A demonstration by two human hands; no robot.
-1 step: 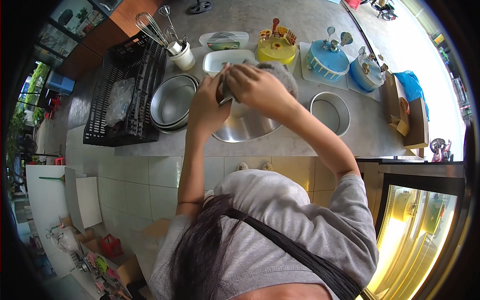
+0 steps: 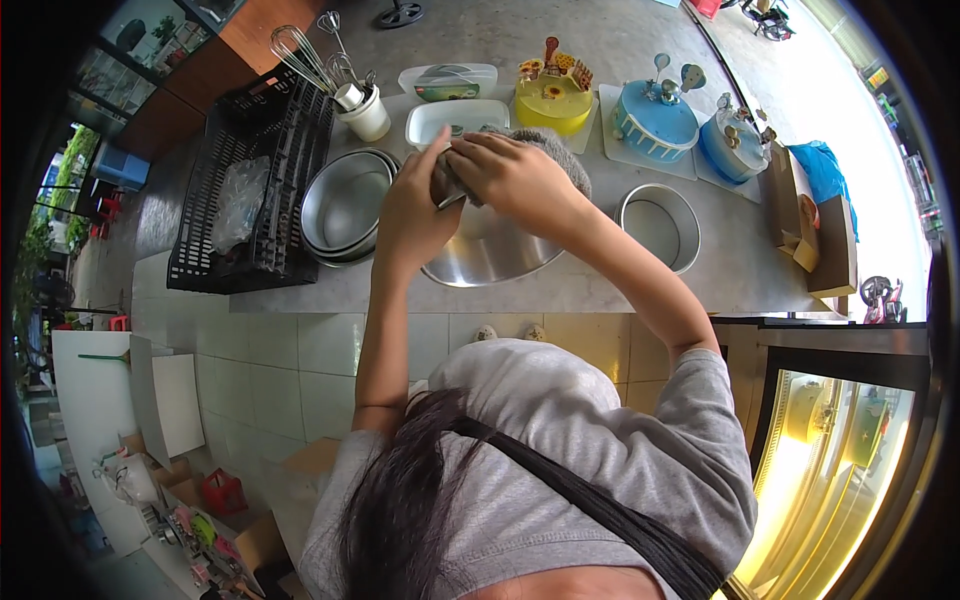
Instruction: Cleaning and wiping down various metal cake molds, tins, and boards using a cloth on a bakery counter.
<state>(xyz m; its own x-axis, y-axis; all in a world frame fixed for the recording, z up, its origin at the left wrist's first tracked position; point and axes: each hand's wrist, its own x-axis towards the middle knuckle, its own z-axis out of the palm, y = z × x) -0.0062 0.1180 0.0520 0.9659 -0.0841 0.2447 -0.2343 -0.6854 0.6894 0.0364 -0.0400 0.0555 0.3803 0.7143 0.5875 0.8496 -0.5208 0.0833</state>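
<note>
A wide, shiny steel bowl (image 2: pixel 492 256) rests near the front edge of the table, partly hidden under my forearms and hands. My left hand (image 2: pixel 418 222) is closed at the bowl's left rim, its thumb pointing up. Pressed close beside it, my right hand (image 2: pixel 512 182) is closed over a grey cloth (image 2: pixel 556 156) at the rim. The cloth bunches out beyond the right knuckles, over the bowl's far side. My fingers hide just where cloth and rim meet.
Left stand nested round pans (image 2: pixel 346 205), a black crate (image 2: pixel 262 190) and a tub of whisks (image 2: pixel 367 118). Behind the bowl is a white tray (image 2: pixel 425 128). A yellow cake (image 2: pixel 552 108), two blue cakes (image 2: pixel 652 122), a round tin (image 2: pixel 660 228) and cardboard boxes (image 2: pixel 832 250) stand rightward.
The grey cloth and my right hand have shifted slightly nearer me along the rim. My left thumb stands a little more upright. The bowl has moved very slightly left.
</note>
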